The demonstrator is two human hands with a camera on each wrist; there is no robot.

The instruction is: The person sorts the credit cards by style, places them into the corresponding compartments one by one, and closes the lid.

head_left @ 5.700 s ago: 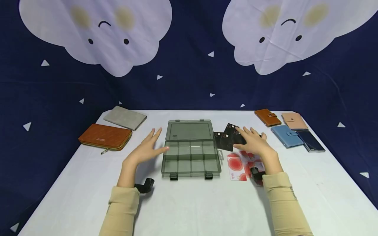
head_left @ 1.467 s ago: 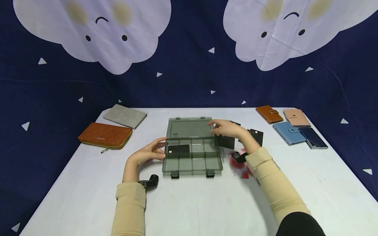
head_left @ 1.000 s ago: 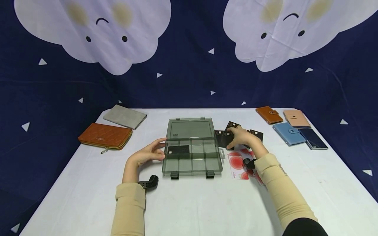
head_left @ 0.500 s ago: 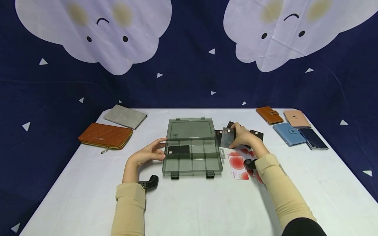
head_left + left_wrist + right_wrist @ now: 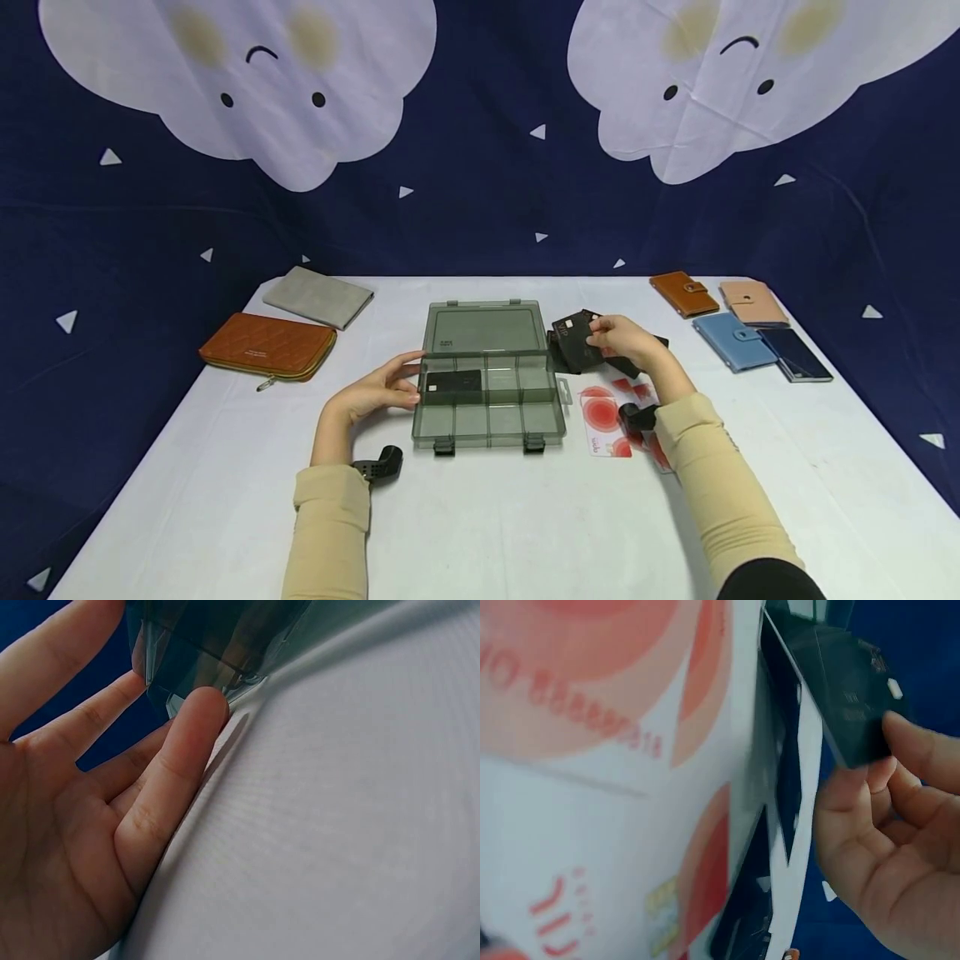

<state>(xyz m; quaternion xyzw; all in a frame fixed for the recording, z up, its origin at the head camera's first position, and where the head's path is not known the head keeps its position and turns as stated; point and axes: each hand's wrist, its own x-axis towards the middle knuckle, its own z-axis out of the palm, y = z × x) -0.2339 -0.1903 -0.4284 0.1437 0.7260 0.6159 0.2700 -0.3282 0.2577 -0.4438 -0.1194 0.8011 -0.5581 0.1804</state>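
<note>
A translucent grey-green compartment box [image 5: 502, 427] lies with its lid [image 5: 483, 325] swung back. My left hand [image 5: 369, 395] rests at the box's left side, thumb and fingers extended against its wall. One black card [image 5: 453, 383] lies in the back left part of the box. To the right, my right hand [image 5: 628, 340] pinches a black VIP card [image 5: 576, 342] between thumb and fingers. In the right wrist view this card [image 5: 847, 697] is tilted, its chip near the thumb. More black cards [image 5: 622, 367] lie beneath and around it, partly hidden.
Red-and-white cards [image 5: 603, 425] lie right of the box, close below the right wrist. A brown zip wallet [image 5: 267, 346] and grey wallet [image 5: 318, 297] are at left. Brown [image 5: 683, 293], pink [image 5: 752, 305] and blue [image 5: 731, 340] card holders and a dark phone [image 5: 795, 353] lie at right.
A black card now lies in the box. The right hand went from over the lid to the black cards, took hold of one and tilted it. The left hand came to the box's side.
</note>
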